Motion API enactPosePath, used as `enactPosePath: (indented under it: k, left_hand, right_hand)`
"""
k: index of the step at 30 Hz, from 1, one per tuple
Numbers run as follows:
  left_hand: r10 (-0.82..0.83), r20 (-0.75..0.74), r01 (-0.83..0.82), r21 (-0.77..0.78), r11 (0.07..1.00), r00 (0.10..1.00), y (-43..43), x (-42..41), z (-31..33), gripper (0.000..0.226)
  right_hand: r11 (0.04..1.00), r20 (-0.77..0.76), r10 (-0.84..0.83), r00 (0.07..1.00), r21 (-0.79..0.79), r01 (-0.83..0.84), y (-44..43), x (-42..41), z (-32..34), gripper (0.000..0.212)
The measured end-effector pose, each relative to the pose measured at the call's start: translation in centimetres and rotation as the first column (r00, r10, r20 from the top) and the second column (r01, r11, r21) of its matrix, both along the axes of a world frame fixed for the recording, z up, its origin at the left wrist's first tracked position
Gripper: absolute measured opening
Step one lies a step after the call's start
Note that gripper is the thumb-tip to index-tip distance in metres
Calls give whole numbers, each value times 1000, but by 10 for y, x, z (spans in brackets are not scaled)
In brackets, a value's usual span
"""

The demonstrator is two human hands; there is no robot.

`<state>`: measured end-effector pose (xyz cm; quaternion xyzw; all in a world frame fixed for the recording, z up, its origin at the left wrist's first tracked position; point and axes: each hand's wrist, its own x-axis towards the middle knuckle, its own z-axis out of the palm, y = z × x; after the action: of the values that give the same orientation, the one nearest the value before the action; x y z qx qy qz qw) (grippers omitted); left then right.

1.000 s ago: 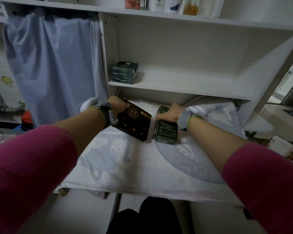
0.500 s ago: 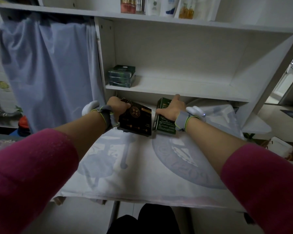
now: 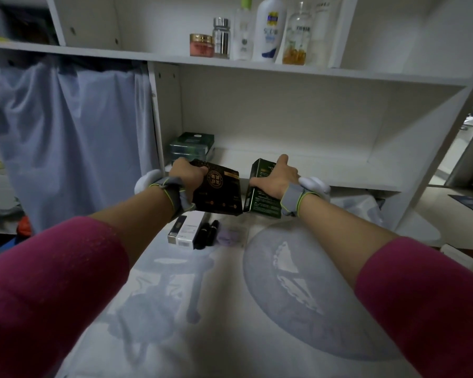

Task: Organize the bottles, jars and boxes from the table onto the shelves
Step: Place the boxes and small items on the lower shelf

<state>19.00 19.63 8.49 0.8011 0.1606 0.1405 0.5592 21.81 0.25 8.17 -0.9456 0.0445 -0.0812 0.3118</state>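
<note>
My left hand [image 3: 187,174] grips a black box with gold print [image 3: 219,193], held up at the front edge of the middle shelf [image 3: 298,170]. My right hand [image 3: 280,178] grips a dark green box [image 3: 260,195] beside it, thumb spread and forefinger pointing at the shelf. Both boxes hang above the table [image 3: 230,309]. A stack of green boxes [image 3: 191,145] sits at the shelf's left end.
On the table under the held boxes lie a white box [image 3: 186,231], two black tubes [image 3: 208,233] and a small lilac box [image 3: 231,236]. The upper shelf [image 3: 148,54] holds a pink jar [image 3: 201,45] and several bottles [image 3: 269,28]. A blue curtain [image 3: 66,137] hangs at left.
Both hands have lifted their boxes up and forward from the table to the middle shelf's edge. Small items on the table beneath have come into view.
</note>
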Motion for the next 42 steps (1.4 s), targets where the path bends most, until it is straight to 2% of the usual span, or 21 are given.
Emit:
enactPosePath:
  k: [5, 9, 13, 19, 29, 38, 42]
  left_hand:
    - [9, 33, -5, -119, 993, 999, 6, 34, -1, 34]
    - [34, 44, -28, -135, 990, 998, 15, 72, -8, 38]
    - [100, 79, -97, -44, 994, 992, 11, 85, 0, 44]
    - [136, 124, -138, 5, 990, 983, 7, 112, 4, 42]
    - [169, 205, -175, 11, 985, 964, 2, 150, -9, 40]
    - [193, 240, -200, 3, 980, 951, 1, 168, -30, 41]
    - [194, 195, -196, -10, 981, 961, -4, 174, -38, 45]
  right_hand:
    - [1000, 23, -12, 1000, -4, 12, 5, 28, 10, 86]
    - [1000, 38, 3, 999, -19, -3, 13, 52, 14, 83]
    - [998, 37, 20, 999, -60, -17, 19, 80, 18, 79]
    - [996, 49, 34, 998, -90, -29, 31, 118, 17, 76]
    - [1000, 49, 3, 999, 21, -4, 47, 165, 4, 84]
    - [994, 48, -20, 999, -110, 25, 53, 199, -12, 80]
    - [984, 40, -56, 998, -168, 62, 49, 210, -13, 77]
